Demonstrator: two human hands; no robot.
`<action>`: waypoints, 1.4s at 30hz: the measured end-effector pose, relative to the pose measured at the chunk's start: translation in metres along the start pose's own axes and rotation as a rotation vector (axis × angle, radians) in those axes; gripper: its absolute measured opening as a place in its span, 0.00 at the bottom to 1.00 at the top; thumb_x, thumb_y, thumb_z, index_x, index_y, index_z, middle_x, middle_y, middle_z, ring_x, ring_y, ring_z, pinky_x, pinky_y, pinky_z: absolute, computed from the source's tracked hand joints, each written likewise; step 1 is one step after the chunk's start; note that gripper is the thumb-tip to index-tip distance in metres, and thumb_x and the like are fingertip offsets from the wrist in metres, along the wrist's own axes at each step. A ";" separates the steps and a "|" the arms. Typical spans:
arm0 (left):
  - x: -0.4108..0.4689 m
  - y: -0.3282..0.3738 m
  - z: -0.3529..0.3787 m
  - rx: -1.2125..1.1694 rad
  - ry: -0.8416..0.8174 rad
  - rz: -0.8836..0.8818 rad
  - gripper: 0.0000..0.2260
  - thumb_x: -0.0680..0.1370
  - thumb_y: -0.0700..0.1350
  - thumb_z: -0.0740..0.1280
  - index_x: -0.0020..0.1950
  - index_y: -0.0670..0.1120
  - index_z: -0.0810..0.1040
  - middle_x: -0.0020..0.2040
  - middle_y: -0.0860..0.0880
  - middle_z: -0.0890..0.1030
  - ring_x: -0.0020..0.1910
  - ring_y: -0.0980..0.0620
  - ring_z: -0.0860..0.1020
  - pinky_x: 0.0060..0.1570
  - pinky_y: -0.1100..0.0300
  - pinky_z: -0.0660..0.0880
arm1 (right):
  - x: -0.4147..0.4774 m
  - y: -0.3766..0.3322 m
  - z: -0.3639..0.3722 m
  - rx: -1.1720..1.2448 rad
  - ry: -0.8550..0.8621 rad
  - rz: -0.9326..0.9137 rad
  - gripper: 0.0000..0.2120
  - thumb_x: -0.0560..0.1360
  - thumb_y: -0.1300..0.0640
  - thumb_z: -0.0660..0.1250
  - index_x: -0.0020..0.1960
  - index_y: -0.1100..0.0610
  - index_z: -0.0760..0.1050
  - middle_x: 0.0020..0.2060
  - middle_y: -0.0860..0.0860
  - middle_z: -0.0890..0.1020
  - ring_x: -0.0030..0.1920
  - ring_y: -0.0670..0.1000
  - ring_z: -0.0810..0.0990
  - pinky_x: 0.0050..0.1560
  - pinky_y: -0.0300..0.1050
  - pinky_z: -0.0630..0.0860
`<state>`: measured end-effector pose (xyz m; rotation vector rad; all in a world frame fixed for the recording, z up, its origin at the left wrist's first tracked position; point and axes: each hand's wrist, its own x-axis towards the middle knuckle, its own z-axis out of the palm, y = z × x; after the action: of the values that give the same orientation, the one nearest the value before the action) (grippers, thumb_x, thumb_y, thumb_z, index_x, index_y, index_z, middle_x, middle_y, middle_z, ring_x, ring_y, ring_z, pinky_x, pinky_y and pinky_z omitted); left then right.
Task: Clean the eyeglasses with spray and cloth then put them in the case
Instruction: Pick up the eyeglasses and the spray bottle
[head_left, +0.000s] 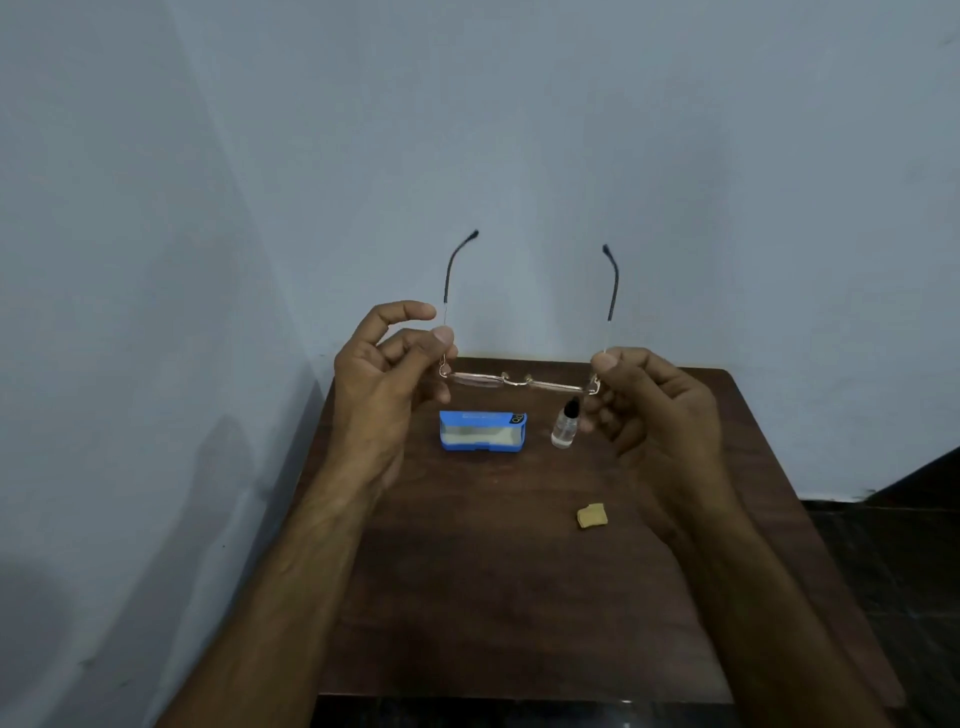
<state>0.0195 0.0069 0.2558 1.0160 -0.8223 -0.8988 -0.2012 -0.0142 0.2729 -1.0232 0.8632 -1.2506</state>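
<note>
Dark brown wood fills the lower part of my view: a small table (519, 597) pushed into the corner of a room, with dark floor tiles showing past its right side. Nearest to me on it lies a small tan cloth (592, 516), folded into a lump, right of centre and well apart from everything else. Farther back sits a blue case (483, 431), lid open, its pale lining facing me. It has a small dark mark at its right end, but I cannot read it at this size. Just right of the case stands a little clear spray bottle (565, 423) with a black cap, upright; I see no label I can read. Both forearms reach in from the bottom. Above the case and bottle, off the table, my left hand (379, 384) and right hand (660, 410) hold the eyeglasses (519, 382) between them. Each hand pinches one temple arm near its hinge between thumb and forefinger, with the remaining fingers loosely curled and holding nothing else. The thin gold-coloured frame runs level from hand to hand, seen nearly edge-on, and both temple arms are unfolded, rising away from me to dark curved tips. Behind them a plain pale blue wall (519, 130) closes the corner.
</note>
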 end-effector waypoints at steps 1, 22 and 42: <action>-0.002 -0.001 -0.001 -0.041 -0.023 -0.055 0.06 0.81 0.37 0.70 0.56 0.46 0.81 0.38 0.48 0.82 0.36 0.51 0.78 0.34 0.59 0.77 | 0.000 0.000 0.001 0.063 -0.007 0.062 0.05 0.72 0.60 0.73 0.44 0.61 0.80 0.32 0.54 0.76 0.30 0.50 0.76 0.31 0.41 0.76; -0.027 -0.030 0.015 -0.272 0.006 -0.347 0.09 0.74 0.42 0.73 0.53 0.42 0.85 0.44 0.47 0.87 0.43 0.55 0.85 0.41 0.63 0.83 | 0.016 0.027 -0.032 0.480 0.102 0.522 0.07 0.78 0.57 0.70 0.49 0.62 0.81 0.34 0.51 0.80 0.28 0.44 0.79 0.25 0.32 0.75; -0.005 -0.061 0.058 -0.268 0.222 -0.393 0.10 0.75 0.43 0.73 0.54 0.43 0.85 0.45 0.49 0.86 0.43 0.56 0.85 0.41 0.63 0.83 | 0.164 0.255 -0.150 -1.171 -0.110 0.031 0.39 0.79 0.54 0.72 0.83 0.49 0.55 0.82 0.54 0.59 0.81 0.56 0.62 0.75 0.60 0.71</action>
<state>-0.0482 -0.0241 0.2159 1.0335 -0.3068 -1.1701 -0.2357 -0.1916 -0.0135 -1.9420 1.5610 -0.5661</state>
